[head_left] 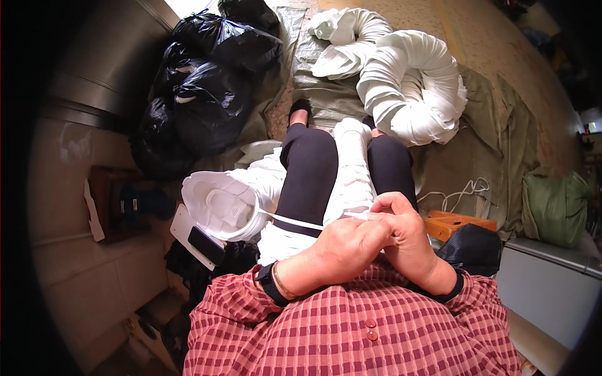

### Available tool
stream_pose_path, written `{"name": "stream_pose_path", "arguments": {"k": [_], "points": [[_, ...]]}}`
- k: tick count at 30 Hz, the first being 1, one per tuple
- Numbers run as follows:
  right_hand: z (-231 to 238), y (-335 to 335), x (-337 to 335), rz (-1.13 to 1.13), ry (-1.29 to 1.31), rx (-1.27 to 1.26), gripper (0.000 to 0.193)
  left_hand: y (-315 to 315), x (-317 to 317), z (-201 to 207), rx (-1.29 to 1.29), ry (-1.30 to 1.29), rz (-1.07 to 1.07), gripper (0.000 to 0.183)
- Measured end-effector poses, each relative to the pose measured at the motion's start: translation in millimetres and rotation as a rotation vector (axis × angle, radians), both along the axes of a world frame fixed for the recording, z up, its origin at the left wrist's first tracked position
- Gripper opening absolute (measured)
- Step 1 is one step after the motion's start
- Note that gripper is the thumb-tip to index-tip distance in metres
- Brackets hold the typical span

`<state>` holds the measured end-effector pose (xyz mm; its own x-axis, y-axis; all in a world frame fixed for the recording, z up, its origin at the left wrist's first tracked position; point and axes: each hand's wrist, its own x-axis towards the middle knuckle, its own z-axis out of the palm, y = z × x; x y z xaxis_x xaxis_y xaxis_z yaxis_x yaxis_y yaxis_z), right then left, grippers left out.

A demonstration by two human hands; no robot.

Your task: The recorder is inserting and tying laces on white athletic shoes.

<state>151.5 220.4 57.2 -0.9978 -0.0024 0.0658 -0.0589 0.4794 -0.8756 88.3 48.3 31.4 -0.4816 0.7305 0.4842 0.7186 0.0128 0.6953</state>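
Observation:
My two hands meet above my lap, with the fingers closed and pressed together. A narrow white strap [291,220] runs from the left across my thigh to my left hand [351,247], which grips it. My right hand [407,241] is curled against the left one, its thumb and finger pinched; what lies in them is hidden. Just beyond the hands, a long stack of nested white fabric pieces [352,166] lies between my legs. At the left, another nested white stack [221,205] turns its hollow, cup-like end toward me.
Black plastic bags [213,100] are heaped at the far left. Two curled white stacks [414,88] lie on greenish sheeting ahead. At the right are a wooden frame [461,222], loose white cord [461,194], a green bag [555,207] and a pale box [545,288]. A phone [205,244] lies at the left.

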Motion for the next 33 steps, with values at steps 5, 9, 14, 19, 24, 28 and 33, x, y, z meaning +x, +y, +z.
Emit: {"name": "stream_pose_path", "arguments": {"k": [5,9,14,19,24,28,33], "points": [[-17.7,6.0,4.0,-0.015,0.079,0.137,0.030,0.8,6.2,0.4,-0.005,-0.030,-0.012,0.015],[-43.8,4.8,3.3,-0.046,0.084,0.041,0.029,12.5,10.5,2.6,0.048,0.143,-0.105,0.017],[-52.0,12.6,-2.2,-0.003,0.199,0.081,0.027,16.0,4.4,5.9,-0.018,0.196,-0.141,0.016],[-19.8,19.6,-1.9,0.136,0.290,0.305,0.021,-3.2,-13.5,4.6,0.089,0.027,0.134,0.016],[27.0,33.6,5.8,0.250,0.209,0.524,0.019,-11.8,-11.7,-0.6,0.011,-0.324,0.044,0.020],[57.2,48.2,15.9,0.276,-0.073,0.296,0.019,-11.0,-2.4,-2.4,-0.058,-0.250,-0.089,0.021],[69.2,54.9,17.5,0.293,-0.213,-0.028,0.015,-16.2,0.3,2.4,-0.191,-0.086,-0.231,0.020]]}}
